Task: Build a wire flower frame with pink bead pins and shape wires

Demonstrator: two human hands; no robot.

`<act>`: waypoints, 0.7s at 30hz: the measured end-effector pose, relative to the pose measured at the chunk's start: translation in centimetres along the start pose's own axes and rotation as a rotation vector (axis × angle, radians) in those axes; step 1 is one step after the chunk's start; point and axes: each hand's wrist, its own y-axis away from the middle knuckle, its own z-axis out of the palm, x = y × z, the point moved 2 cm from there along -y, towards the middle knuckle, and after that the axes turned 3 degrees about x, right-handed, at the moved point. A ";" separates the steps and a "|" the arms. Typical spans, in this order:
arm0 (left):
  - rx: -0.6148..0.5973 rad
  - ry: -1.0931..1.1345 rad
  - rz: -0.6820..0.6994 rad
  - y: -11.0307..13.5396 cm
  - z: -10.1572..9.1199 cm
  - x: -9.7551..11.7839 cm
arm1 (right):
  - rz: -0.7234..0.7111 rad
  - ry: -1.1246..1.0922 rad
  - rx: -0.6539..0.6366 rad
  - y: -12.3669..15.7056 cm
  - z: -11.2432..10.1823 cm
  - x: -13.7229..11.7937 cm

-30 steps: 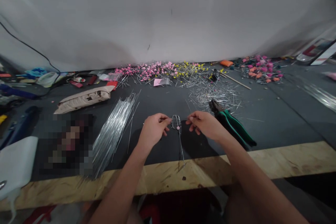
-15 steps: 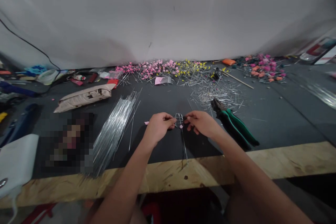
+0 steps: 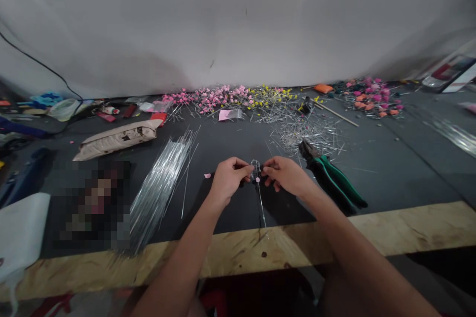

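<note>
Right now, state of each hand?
Left hand: closed, pinching the wire frame by its left side.
Right hand: closed, apparently pinching its right side.

Desk [image 3: 386, 173]: dark top, pale wood front edge, grey wall [image 3: 230, 25] behind. Left: beige pouch [image 3: 117, 140] lying flat, white case [image 3: 24, 230] cut off by frame edge, black cable [image 3: 40, 63] against wall. Back: orange packet [image 3: 323, 88], thin pale stick [image 3: 340, 115] near it. Right: pliers [image 3: 336, 177], green-and-black handles toward front edge.
</note>
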 end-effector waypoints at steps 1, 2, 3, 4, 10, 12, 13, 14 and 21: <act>-0.006 0.000 -0.001 0.0 0.0 0.0 | 0.002 -0.003 0.001 0.0 0.0 0.0; -0.012 -0.001 -0.006 -0.1 0.0 0.0 | 0.003 -0.007 0.001 0.0 0.0 0.0; -0.017 -0.002 -0.014 -0.1 0.1 0.1 | 0.005 -0.009 0.001 0.0 0.0 0.0; -0.022 -0.004 -0.023 -0.1 0.1 0.1 | 0.006 -0.013 0.001 -0.1 0.0 0.0; -0.035 -0.012 -0.074 -0.1 0.0 0.5 | 0.011 -0.040 0.003 0.1 -0.1 0.0; -0.030 -0.013 -0.085 0.1 -0.3 0.7 | 0.010 -0.046 0.013 0.3 -0.2 -0.1; -0.026 -0.008 -0.089 0.2 -0.5 0.8 | 0.005 -0.053 0.020 0.4 -0.4 -0.2; -0.023 0.003 -0.093 0.3 -0.7 0.9 | -0.002 -0.064 0.026 0.6 -0.5 -0.3; -0.065 0.149 -0.144 2.1 -1.6 1.8 | -0.114 -0.127 0.050 2.1 -1.5 -1.0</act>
